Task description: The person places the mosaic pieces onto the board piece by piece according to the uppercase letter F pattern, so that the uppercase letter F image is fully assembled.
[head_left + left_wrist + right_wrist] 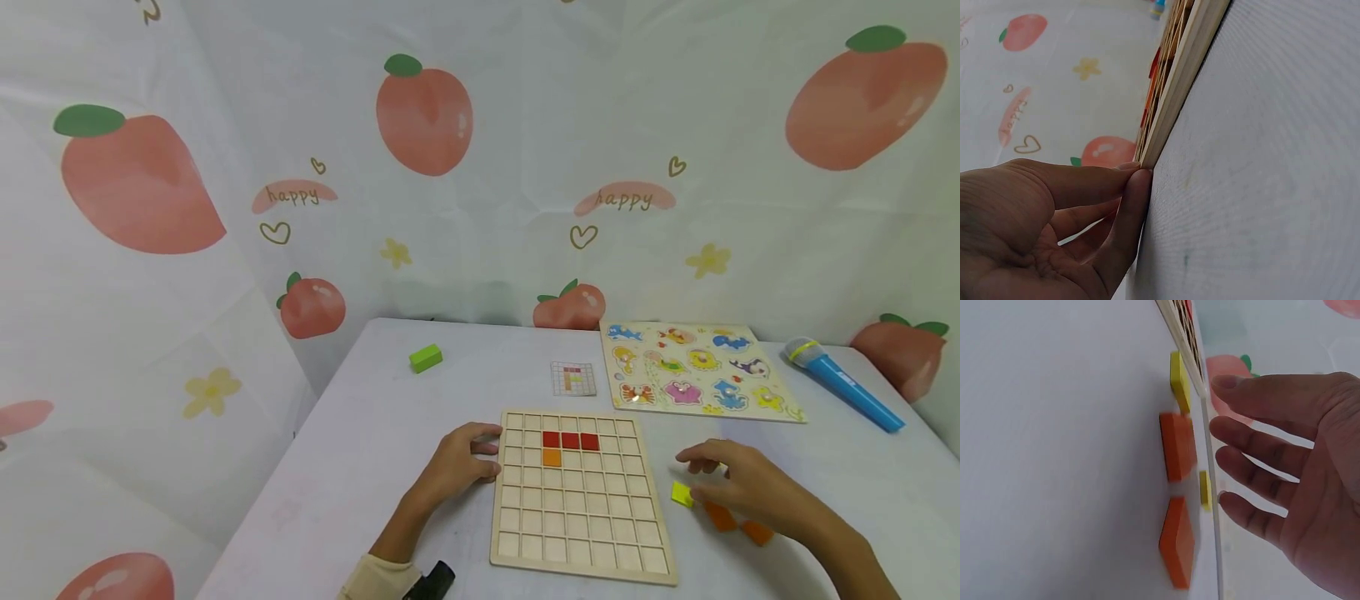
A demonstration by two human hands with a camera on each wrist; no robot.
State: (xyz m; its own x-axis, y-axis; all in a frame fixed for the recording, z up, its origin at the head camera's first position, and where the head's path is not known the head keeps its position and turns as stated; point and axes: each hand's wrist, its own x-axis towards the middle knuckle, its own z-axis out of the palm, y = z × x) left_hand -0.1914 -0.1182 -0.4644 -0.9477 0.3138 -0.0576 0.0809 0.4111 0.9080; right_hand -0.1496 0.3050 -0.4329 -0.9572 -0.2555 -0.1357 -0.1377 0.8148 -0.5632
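A wooden grid board (558, 525) lies on the table, with a row of 3 red tiles (570, 441) and one orange tile (552, 457) below its left end. My left hand (461, 462) pinches the board's left edge between thumb and finger, as the left wrist view shows up close. Over the loose tiles to the right of the board hovers my right hand (738, 479), fingers loosely bent and holding nothing. Beneath it lie a yellow tile (681, 494) and two orange tiles (1179, 447); a second yellow tile (1205, 490) shows in the right wrist view.
Behind the board lies a small pattern card (573, 379) with a printed grid. An animal puzzle board (693, 371) and a blue toy microphone (847, 385) occupy the back right. Toward the back left sits a green block (426, 358). A fruit-printed cloth (480, 225) hangs behind the table.
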